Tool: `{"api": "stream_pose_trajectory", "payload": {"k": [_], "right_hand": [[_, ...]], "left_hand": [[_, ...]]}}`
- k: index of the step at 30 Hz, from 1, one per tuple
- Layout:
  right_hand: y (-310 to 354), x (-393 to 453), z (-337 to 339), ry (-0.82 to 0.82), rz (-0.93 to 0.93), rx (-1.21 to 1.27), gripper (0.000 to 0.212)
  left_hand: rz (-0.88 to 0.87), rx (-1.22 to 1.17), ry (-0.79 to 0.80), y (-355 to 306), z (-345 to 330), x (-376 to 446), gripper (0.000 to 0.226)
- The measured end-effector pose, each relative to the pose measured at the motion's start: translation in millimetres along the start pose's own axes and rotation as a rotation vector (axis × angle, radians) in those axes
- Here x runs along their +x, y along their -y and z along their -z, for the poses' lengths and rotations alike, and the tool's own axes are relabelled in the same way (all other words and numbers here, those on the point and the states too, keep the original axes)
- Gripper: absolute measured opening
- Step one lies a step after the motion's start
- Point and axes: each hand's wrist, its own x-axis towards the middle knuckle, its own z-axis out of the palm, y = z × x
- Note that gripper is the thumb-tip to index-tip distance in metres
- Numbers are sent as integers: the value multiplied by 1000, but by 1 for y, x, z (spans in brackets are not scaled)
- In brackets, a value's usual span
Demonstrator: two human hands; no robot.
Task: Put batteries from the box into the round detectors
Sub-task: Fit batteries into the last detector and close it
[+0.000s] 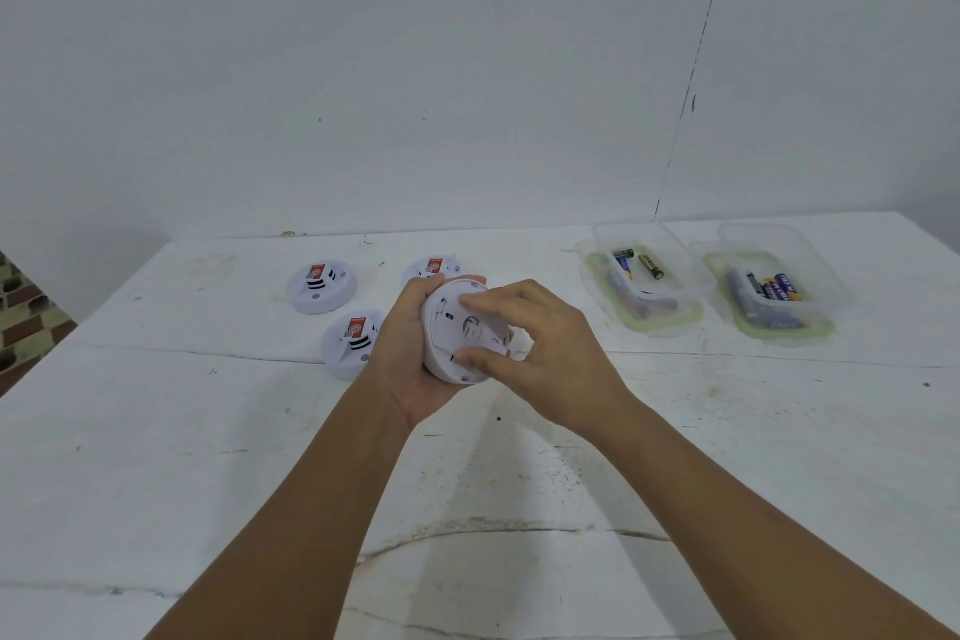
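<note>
A white round detector [451, 327] is held above the table, its back side tilted toward me. My left hand [405, 353] grips it from the left and underneath. My right hand [535, 343] has its fingers and thumb curled over the detector's back, gripping its right side. Three more white detectors lie on the table: one [322, 287] at the far left, one [350, 343] beside my left hand, one [434, 269] partly hidden behind the held one. A clear box [641, 278] holds a few batteries. A second clear box [769, 296] holds several batteries.
The white table [260, 457] is scratched and cracked, its left edge running diagonally at the far left. A white wall stands close behind the table. Both boxes sit at the back right, open, with their lids hinged back.
</note>
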Motion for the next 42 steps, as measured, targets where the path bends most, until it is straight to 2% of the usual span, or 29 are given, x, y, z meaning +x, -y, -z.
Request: {"api": "stream_pose_trajectory", "payload": {"k": [5, 14, 26, 31, 33, 35, 40, 42], "right_hand": [[5, 3, 2, 17, -53, -15, 60], [16, 2, -2, -61, -177, -32, 59], [22, 2, -2, -14, -224, -73, 57], [21, 2, -2, -13, -261, 111, 49], [21, 3, -3, -41, -339, 310, 41], [20, 5, -2, -47, -420, 483, 47], [9, -2, 2, -76, -551, 591, 40], [1, -6, 4, -128, -617, 664, 34]], "left_hand": [[-7, 65, -33, -5, -2, -3, 31], [-46, 81, -71, -3, -10, -4, 34], [-67, 108, -115, -1, -8, -5, 37], [-157, 187, -155, -6, -11, -4, 37], [-215, 275, -179, -7, -14, -2, 45], [-265, 397, -232, -6, -20, -2, 47], [-251, 538, -341, 4, -24, -1, 44], [-294, 620, -329, 4, -15, -1, 39]]}}
